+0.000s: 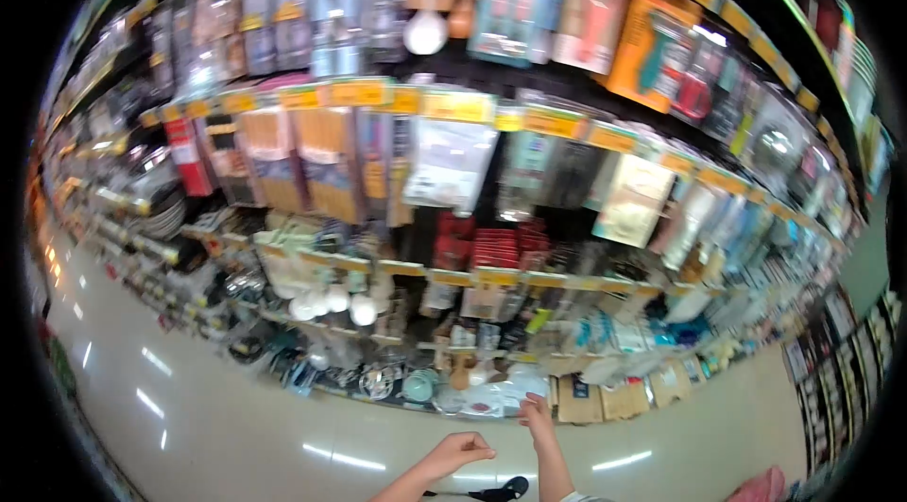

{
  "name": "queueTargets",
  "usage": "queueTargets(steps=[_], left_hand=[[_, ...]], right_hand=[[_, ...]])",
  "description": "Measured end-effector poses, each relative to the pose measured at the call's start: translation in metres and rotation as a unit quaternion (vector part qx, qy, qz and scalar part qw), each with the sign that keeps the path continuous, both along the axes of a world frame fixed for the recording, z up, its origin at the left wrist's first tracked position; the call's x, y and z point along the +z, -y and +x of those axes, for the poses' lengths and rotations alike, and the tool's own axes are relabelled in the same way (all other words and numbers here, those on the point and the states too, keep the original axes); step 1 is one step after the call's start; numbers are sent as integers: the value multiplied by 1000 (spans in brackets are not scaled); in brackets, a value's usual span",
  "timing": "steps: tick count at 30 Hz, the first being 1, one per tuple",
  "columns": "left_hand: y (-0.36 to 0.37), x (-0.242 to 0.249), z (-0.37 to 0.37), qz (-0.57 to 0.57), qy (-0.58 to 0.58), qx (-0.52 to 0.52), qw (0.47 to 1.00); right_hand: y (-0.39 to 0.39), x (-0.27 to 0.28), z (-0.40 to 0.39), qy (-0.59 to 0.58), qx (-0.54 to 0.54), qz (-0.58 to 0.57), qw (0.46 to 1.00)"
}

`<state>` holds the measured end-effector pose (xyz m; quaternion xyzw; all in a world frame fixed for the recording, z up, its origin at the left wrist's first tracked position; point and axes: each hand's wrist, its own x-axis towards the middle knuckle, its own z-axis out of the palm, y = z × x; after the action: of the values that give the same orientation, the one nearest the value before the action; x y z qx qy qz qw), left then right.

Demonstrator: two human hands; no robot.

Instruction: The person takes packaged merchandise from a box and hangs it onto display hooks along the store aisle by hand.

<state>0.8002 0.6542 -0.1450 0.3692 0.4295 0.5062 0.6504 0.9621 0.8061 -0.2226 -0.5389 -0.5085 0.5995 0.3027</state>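
My left hand point(457, 454) is low in the view, over the pale floor, with its fingers bent toward the thumb. Whether anything is between them is too small to tell. My right hand point(536, 415) is raised a little higher, just in front of the bottom shelf, its fingers partly curled and slightly apart, holding nothing visible. The two hands do not touch. Nearest to the right hand are clear plastic packs point(482, 398) and brown cardboard packs point(578, 400) on the lowest shelf.
Tall store shelves carry hanging packs, including an orange one point(652, 47), a white one point(448, 162) and red ones point(495, 247). Yellow price labels point(457, 106) line the rails. A dark shoe point(513, 488) shows below. A pink object point(761, 485) lies at the lower right.
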Motion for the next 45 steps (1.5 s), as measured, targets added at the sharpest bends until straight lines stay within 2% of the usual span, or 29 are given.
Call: queueTargets(steps=[3,5,8,12,14,15,17,18,20,22,24,26,27,29,31,33,36,39,41,43,45], left_hand=[[-27,-2,47,11,-35,-69,997],[-47,-8,88,-59,-40,-46,996],[-77,-10,159,-40,-46,-159,985],[-106,1,277,-45,-79,-229,969],[-110,5,340,28,-61,-220,973],[-115,6,368,27,-71,-253,964],[-122,9,420,40,-1,-272,961],[-126,15,440,30,-7,-310,950],[-137,30,476,41,-57,-378,923],[-145,35,506,5,-76,-423,903],[-158,29,536,-14,-98,-454,886],[-173,4,557,-48,-6,-468,882],[-180,2,571,-45,-14,-484,874],[-191,0,595,-33,-61,-465,882],[-208,12,618,1,-38,-484,874],[-238,8,637,15,-44,-493,869],[-301,-5,663,37,-64,-517,853],[-367,4,694,30,-89,-523,847],[-417,7,713,101,-81,-521,843],[-459,41,730,78,-132,-524,838],[-506,44,747,89,-153,-529,830]], right_hand=[[3,9,73,-42,-64,1,997],[13,18,126,-39,-121,-9,992],[36,20,216,-23,-195,-29,980],[65,18,351,3,-267,-63,962],[79,24,417,3,-320,-51,946],[90,26,448,14,-352,-42,935],[110,28,502,23,-425,-15,905],[118,31,525,27,-456,-11,889],[137,38,559,20,-506,4,862],[159,47,575,8,-553,12,833],[168,56,584,-83,-576,21,813],[176,41,590,-116,-605,11,788],[176,31,594,-145,-611,-1,778],[169,21,593,-168,-632,-11,757],[152,18,598,-191,-645,-21,740],[128,17,610,-179,-643,-48,743],[78,10,644,-168,-652,-9,739],[12,38,680,-180,-665,46,724],[-27,61,698,-175,-668,75,720],[-73,81,716,-135,-641,92,750],[-106,88,727,-112,-635,77,761]])
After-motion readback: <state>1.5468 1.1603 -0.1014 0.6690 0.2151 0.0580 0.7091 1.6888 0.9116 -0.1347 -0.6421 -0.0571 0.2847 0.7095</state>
